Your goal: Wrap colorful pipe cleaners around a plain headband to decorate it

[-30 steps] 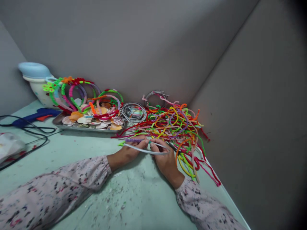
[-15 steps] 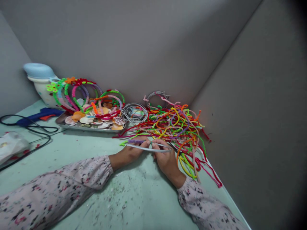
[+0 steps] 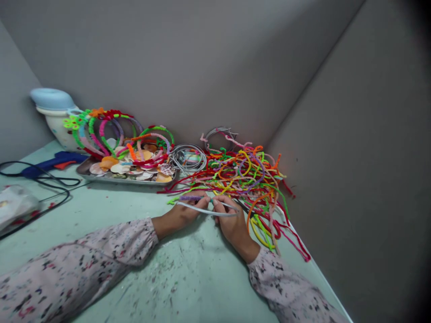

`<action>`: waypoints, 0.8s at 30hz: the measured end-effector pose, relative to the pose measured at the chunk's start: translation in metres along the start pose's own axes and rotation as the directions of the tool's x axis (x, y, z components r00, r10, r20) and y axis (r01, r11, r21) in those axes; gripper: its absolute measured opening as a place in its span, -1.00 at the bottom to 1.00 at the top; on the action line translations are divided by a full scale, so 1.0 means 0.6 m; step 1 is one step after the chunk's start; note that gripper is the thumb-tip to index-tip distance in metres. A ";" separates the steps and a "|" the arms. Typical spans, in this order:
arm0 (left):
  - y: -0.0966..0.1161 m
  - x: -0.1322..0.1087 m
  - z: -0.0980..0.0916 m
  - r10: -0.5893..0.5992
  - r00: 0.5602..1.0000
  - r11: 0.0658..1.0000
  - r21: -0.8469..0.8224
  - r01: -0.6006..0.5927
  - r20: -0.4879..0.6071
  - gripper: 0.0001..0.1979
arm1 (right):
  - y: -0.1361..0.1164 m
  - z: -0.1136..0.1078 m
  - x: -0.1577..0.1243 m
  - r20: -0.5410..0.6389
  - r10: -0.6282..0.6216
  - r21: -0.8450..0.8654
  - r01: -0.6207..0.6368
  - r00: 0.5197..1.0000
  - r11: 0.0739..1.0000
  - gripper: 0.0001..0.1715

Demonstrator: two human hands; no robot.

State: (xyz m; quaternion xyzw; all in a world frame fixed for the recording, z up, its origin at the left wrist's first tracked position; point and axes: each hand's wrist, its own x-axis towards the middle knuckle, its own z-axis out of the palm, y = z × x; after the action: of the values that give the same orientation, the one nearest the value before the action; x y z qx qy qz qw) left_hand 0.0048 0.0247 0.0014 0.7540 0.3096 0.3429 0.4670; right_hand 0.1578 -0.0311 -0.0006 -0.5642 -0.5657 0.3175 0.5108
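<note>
A pale green, paint-flecked worktop sits in a corner of plain grey walls. Near its centre, two floral-sleeved arms meet over a thin grey headband. The left grip is clenched on the band's middle, with the band running out from it toward 9 o'clock. The right grip pinches the same band just beside the left, at its 3 o'clock. A purple pipe cleaner lies along the band's far side, touching the left fingers. Whether it is wound on the band cannot be made out.

A tangled pile of coloured pipe cleaners spreads at 1 o'clock from the hands and swallows the band's right end. At 10 o'clock a metal tray carries seashells and wrapped headbands, with bare wire bands beside it. Farther toward 9 o'clock lie a blue glue gun and its black cord. Both sleeves are cut off by the lower edge.
</note>
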 end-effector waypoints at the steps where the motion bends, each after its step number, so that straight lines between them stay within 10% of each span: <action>1: 0.003 -0.001 0.000 0.001 1.000 1.000 -0.002 -0.001 0.002 -0.69 | -0.001 -0.001 0.000 0.001 -0.003 -0.005 0.003 1.000 1.000 -0.74; 24: 0.001 0.001 -0.006 -0.138 0.986 0.990 -0.019 0.137 -0.092 -0.72 | 0.010 -0.004 -0.003 -0.204 -0.102 -0.136 0.075 0.974 0.988 -0.75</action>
State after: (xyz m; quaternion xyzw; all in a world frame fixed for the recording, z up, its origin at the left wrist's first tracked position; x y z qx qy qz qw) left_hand 0.0024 0.0267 0.0031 0.7111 0.3804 0.3465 0.4791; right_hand 0.1618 -0.0325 -0.0060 -0.6004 -0.5521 0.1962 0.5443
